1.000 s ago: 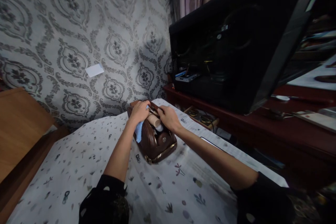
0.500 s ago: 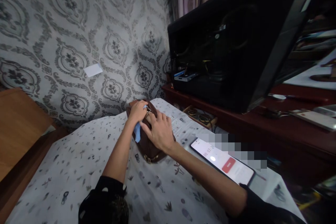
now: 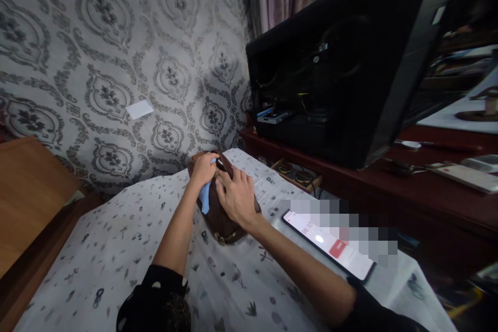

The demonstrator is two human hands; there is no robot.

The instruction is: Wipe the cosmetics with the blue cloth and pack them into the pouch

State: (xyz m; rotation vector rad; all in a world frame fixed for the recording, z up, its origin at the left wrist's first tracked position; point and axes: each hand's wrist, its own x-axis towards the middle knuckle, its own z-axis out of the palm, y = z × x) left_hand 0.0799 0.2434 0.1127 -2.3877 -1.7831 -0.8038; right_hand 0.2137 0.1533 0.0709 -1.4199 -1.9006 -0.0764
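A small brown leather bag (image 3: pixel 222 225) with a gold zip lies on the patterned white tablecloth (image 3: pixel 116 249). My left hand (image 3: pixel 203 168) is closed on a blue cloth (image 3: pixel 204 198) and presses it against the bag's far end. My right hand (image 3: pixel 235 197) lies over the top of the bag with its fingers curled down on it, covering the opening. What is inside the bag is hidden under my right hand.
A phone (image 3: pixel 329 244) with a lit screen lies on the cloth to the right of my right forearm. A large black speaker box (image 3: pixel 342 62) stands on a dark red cabinet (image 3: pixel 428 202) behind. Patterned wallpaper (image 3: pixel 116 62) rises at the back; a wooden surface (image 3: pixel 27 192) is at left.
My right hand has moved from the rolled item at the bag's opening to lie over the top of the bag. The phone has come into view on the right.
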